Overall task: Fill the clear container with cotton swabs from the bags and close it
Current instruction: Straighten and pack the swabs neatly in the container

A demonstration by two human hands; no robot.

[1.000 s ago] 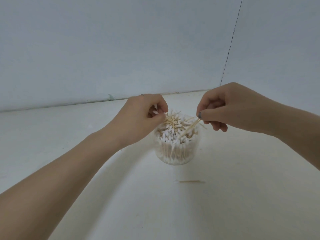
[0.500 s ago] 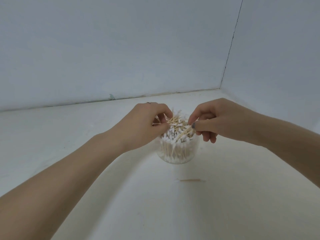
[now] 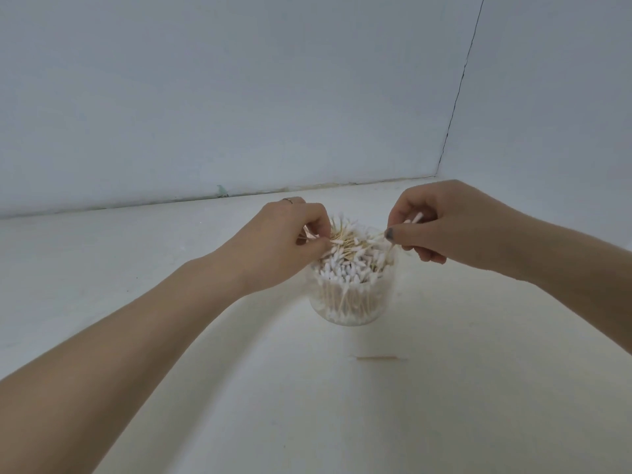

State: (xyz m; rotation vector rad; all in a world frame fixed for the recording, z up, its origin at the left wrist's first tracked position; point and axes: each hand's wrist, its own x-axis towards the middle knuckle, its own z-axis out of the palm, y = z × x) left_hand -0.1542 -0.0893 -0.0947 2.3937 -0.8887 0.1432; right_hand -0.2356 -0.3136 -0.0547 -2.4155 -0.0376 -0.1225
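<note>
A round clear container [image 3: 352, 302] stands on the white surface, packed with upright cotton swabs [image 3: 345, 268] with wooden sticks. More swabs lie loose and crosswise on top of the pile. My left hand [image 3: 287, 241] hovers at the container's left rim and pinches a few swabs between thumb and fingers. At the right rim my right hand [image 3: 441, 227] pinches a few swabs too, one white tip sticking up between its fingers. No lid and no bags are in view.
A single loose swab [image 3: 379, 358] lies on the white surface [image 3: 444, 405] in front of the container. Pale walls [image 3: 239, 97] meet in a corner behind and to the right.
Both hands have dropped a little onto the swab pile and shifted their pinches; the right hand now has a swab tip poking up between its fingers. The container has not moved.
</note>
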